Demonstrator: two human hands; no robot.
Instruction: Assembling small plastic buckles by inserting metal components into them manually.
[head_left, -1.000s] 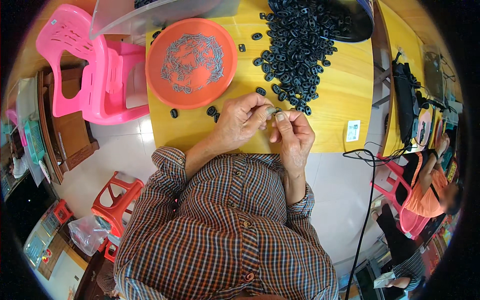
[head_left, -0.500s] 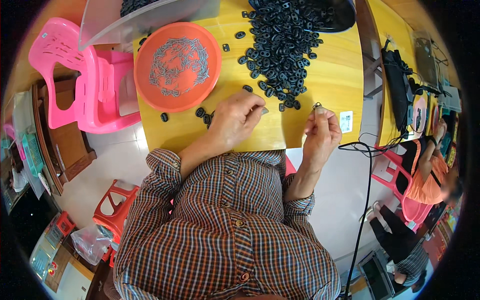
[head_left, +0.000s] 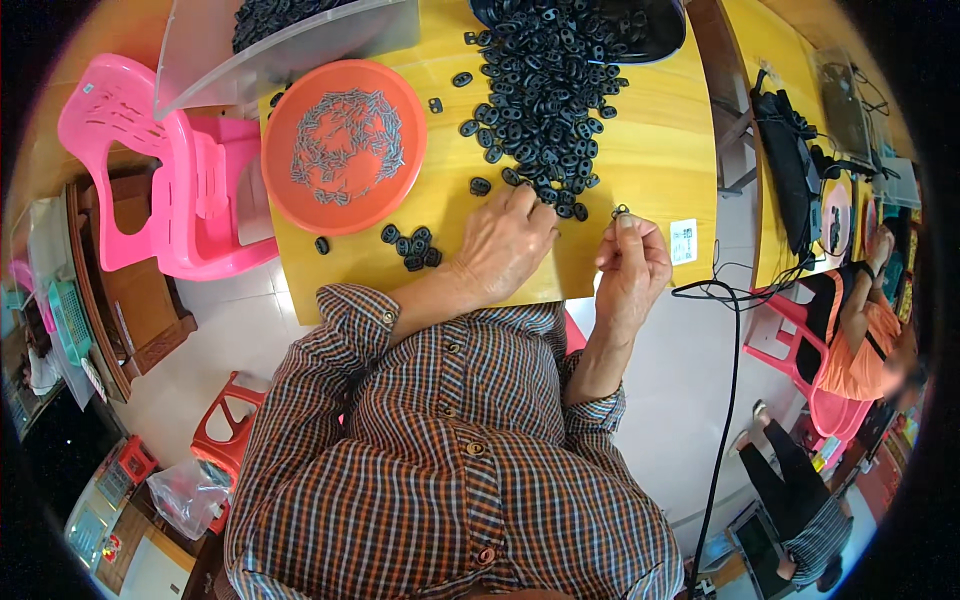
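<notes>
My right hand (head_left: 635, 262) is closed in a pinch at the table's near right, fingertips up. Between thumb and forefinger it grips a small dark looped piece (head_left: 620, 211). My left hand (head_left: 508, 245) lies back up at the near tip of a heap of black oval two-holed pieces (head_left: 540, 110). Its fingers are curled down against the pieces, and the fingertips are hidden. A small cluster of the same black pieces (head_left: 412, 246) rests left of that hand. Farther left stands a round orange-red tray (head_left: 290, 205) with many small grey metal pins (head_left: 348, 140) on it.
A dark container (head_left: 660, 40) lies at the heap's far end. A clear plastic bin (head_left: 330, 55) holding black pieces stands at the far left. A white label (head_left: 683, 242) is on the yellow table (head_left: 660, 130). A black cable (head_left: 735, 400) hangs at right. A pink chair (head_left: 185, 190) stands at left.
My left hand has moved right and slightly forward to the heap's near tip, uncovering the small cluster. My right hand still pinches its dark piece. The whole view has shifted slightly.
</notes>
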